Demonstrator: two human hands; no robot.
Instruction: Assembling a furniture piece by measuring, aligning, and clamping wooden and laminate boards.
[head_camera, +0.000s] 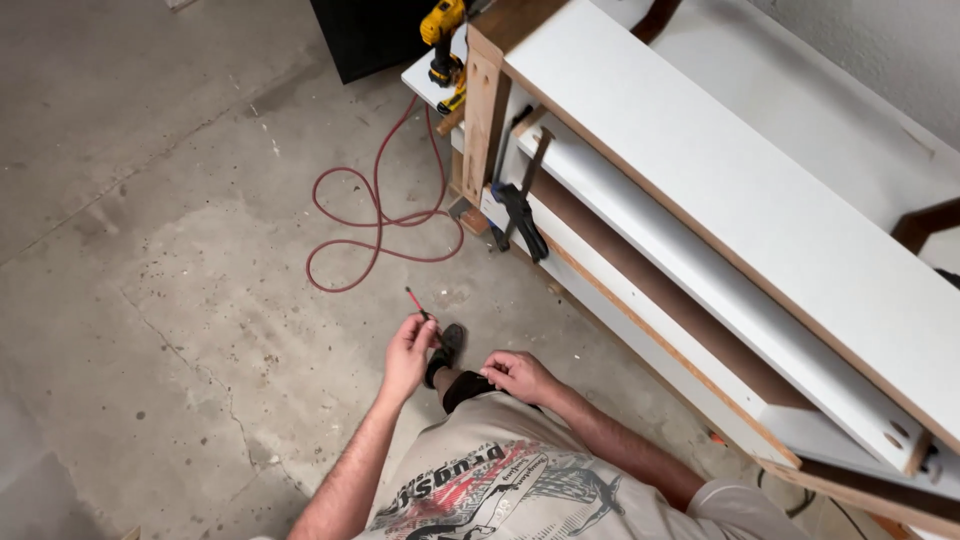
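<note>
My left hand is raised over the concrete floor and pinches a thin red pencil that points up and away from me. My right hand rests with curled fingers on my bent knee, at the edge of a black knee pad; nothing shows in it. My foot in a black shoe sits just beyond the left hand. A long white panel assembly with wood edges lies to the right, held by a black bar clamp.
A red hose loops on the cracked concrete floor ahead. A yellow and black cordless drill sits on the far end of the white shelf. A dark cabinet stands at the top.
</note>
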